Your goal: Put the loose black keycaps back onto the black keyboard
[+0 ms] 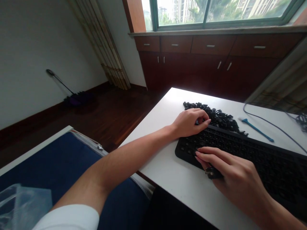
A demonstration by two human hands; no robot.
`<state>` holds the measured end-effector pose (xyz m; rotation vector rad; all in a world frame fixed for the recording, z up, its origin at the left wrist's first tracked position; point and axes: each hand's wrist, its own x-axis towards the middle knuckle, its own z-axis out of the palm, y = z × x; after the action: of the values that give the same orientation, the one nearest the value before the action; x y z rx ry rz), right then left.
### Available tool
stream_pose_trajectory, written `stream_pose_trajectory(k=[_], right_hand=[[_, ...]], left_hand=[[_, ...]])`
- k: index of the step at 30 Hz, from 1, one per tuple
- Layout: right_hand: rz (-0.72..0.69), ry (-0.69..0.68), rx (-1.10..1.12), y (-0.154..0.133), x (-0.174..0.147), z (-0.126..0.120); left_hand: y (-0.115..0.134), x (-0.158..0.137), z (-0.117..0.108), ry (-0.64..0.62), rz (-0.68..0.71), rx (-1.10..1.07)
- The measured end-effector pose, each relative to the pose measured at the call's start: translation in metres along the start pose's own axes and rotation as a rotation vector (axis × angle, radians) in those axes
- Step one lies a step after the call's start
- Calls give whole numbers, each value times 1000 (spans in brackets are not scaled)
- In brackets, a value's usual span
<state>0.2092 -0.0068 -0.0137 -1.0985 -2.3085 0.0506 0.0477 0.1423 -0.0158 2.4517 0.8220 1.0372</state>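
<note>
Left hand [192, 123]: beside keycap pile [222, 119], fingers curled, grip unclear
Right hand [232, 169]: curled around black pieces [213, 172], fingertips at keyboard [275, 163]
Desk [158, 121]: blue tool [258, 130] near keyboard

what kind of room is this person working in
Probably a room in a home, perhaps a bedroom or study: there are long curtains beside a window, a mop against the wall, and a white table with a keyboard on it.
</note>
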Motion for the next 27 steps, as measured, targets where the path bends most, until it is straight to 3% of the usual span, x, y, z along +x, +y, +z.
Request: stream_pose_trajectory(k=[8, 14, 18, 20, 23, 27], right_hand=[[38, -67, 11, -1, 2, -1], [121, 66, 100, -5, 10, -10], [402, 135, 478, -10, 32, -23], [558, 153, 777, -13, 52, -24], [657, 132, 1254, -18, 86, -16], [740, 51, 1410, -22, 108, 1]], left_hand=[[-1, -1, 0, 8, 22, -6], [-2, 0, 1, 22, -29, -102], [-5, 2, 3, 62, -142, -300], [-7, 4, 4, 104, -196, -399], [-11, 6, 5, 182, -246, -512], [-18, 9, 4, 264, -304, -623]])
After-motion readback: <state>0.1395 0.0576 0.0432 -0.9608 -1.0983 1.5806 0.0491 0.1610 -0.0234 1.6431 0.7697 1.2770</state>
